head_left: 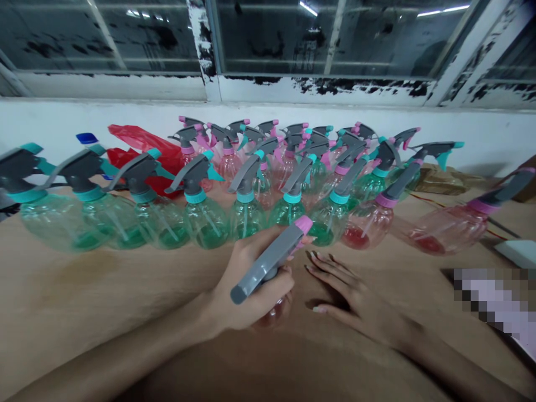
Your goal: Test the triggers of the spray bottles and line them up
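My left hand (255, 279) is wrapped round the neck of a spray bottle (268, 262) with a grey head and a pink nozzle tip. Most of its reddish clear body is hidden under the hand and the head. The nozzle points away and to the right. My right hand (352, 296) lies beside it with fingers spread over the tabletop, holding nothing. Just beyond both hands runs a row of spray bottles, such as a green one with a turquoise collar (246, 215) and a pink one with a pink collar (371, 220).
Behind the front row stand several more pink and green spray bottles (229, 162). A red plastic bag (146, 148) lies at the back left. Brown wrapped packs (441, 180) sit at the back right. A white wall with windows (326, 39) closes the table's far side.
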A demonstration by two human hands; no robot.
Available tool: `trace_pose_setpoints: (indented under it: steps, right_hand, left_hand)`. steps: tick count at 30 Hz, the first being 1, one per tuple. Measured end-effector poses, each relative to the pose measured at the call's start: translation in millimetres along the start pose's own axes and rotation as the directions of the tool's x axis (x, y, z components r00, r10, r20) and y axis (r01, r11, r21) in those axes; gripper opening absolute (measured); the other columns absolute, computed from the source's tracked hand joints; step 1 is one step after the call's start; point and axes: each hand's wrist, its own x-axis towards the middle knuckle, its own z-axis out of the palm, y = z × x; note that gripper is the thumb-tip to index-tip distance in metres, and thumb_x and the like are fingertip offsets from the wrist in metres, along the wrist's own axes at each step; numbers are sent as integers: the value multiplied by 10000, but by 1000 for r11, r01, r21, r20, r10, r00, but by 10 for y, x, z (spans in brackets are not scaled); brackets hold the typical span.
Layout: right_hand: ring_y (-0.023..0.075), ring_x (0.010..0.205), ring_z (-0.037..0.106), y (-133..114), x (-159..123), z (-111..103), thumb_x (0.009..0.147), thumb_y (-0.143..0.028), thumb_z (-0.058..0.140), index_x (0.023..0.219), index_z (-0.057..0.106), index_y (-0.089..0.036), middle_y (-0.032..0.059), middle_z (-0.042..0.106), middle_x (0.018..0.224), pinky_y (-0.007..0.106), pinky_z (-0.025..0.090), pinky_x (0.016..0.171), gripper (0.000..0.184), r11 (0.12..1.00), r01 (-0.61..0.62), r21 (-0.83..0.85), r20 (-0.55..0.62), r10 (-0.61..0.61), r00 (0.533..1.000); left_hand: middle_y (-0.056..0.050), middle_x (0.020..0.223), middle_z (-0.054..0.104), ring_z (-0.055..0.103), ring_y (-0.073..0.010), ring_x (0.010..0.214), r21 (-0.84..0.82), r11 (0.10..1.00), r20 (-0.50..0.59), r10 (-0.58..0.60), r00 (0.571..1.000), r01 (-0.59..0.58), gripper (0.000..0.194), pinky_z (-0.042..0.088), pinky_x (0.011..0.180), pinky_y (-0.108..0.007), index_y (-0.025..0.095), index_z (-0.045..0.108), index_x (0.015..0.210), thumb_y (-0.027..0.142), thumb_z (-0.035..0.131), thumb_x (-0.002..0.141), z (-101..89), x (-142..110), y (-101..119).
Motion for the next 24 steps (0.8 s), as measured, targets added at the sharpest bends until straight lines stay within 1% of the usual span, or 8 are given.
trace_pose_setpoints:
  steps: [4,6,8,10,13,17,21,24]
  right_hand:
    - [255,1353,256,10,-5,15,843,-475,523,1404,295,-275,50,309,1475,526,291,1071,638,1000,-3,11,-6,3,1000]
    - [254,1353,256,2,-1,11,844,-470,524,1401,304,-272,49,323,1468,524,294,1071,630,1000,-13,15,-13,13,1000]
    - [252,1346,276,-11,6,3,844,-459,527,1398,310,-275,48,344,1458,520,293,1073,623,1000,-8,26,-22,9,1000]
    - [251,1335,302,-22,12,-6,843,-452,532,1398,309,-278,48,361,1449,518,294,1073,623,999,1,35,-32,0,999]
    - [252,1329,314,-30,17,-12,842,-452,535,1399,307,-281,47,364,1447,517,299,1071,626,999,2,33,-44,-1,999]
    - [245,1337,299,-31,16,-14,852,-453,519,1405,292,-275,49,351,1455,510,296,1076,623,1000,4,20,-17,-3,1000]
    - [239,1344,284,-32,14,-20,852,-453,521,1420,252,-277,46,340,1461,500,291,1083,652,1000,9,13,-13,-9,1000]
    - [243,1346,276,-35,15,-26,851,-449,525,1422,242,-286,42,322,1470,501,294,1080,658,1000,12,15,-12,-11,1000]
  left_hand:
    - [-6,820,630,594,-155,663,-57,998,20,29,999,-28,343,509,641,-275,226,613,903,113,467,614,-17,12,14]
    - [21,740,592,570,-131,601,-74,997,28,28,999,-26,301,489,577,-242,213,593,859,102,456,615,-24,20,30]
    - [56,628,509,504,-100,500,-99,995,44,21,999,-17,239,442,488,-214,205,553,797,98,449,610,-29,29,45]
    - [72,577,446,446,-90,455,-113,994,50,14,999,-9,188,405,441,-211,205,514,751,109,446,605,-33,36,57]
    - [73,538,454,450,-103,453,-111,994,63,-6,998,13,186,396,431,-220,209,512,770,132,442,615,-38,36,75]
    - [94,442,430,429,-100,376,-121,990,99,-56,994,68,199,350,381,-210,212,509,804,137,427,639,-48,23,99]
    - [97,449,426,462,-102,374,-131,987,124,-82,989,98,189,396,413,-218,214,489,802,134,416,648,-59,19,96]
    - [65,546,484,494,-112,442,-59,997,86,-34,996,39,157,424,440,-232,205,498,765,137,429,640,-65,21,77]
